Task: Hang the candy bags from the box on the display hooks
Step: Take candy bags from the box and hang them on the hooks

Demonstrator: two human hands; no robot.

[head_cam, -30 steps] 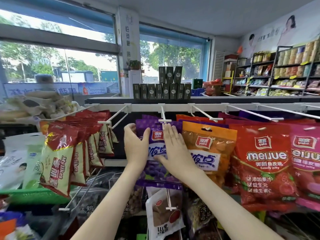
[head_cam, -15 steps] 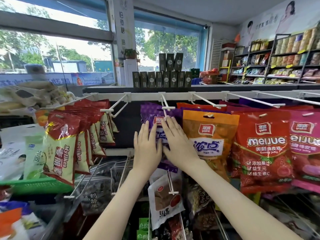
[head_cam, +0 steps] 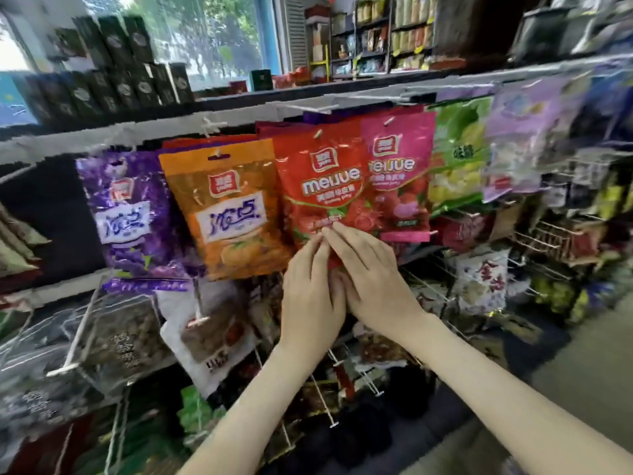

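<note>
Candy bags hang in a row from white display hooks [head_cam: 214, 126]: a purple bag [head_cam: 128, 214], an orange bag [head_cam: 229, 207], a red bag [head_cam: 322, 183], a pink bag [head_cam: 399, 173] and a green bag [head_cam: 457, 152]. My left hand [head_cam: 310, 286] and my right hand [head_cam: 368, 272] lie side by side with straight fingers against the lower part of the red bag. Neither hand grips anything. The box is not in view. The picture is blurred by motion.
A lower row of wire hooks [head_cam: 334, 423] holds a white snack bag [head_cam: 209, 337] and dark packets. Dark green boxes [head_cam: 113, 70] stand on the counter above the rail. Store shelves [head_cam: 376, 36] fill the back right.
Both hands left the purple bag and moved right, now resting on the red bag. The view swung to the right and came closer to the rack.
</note>
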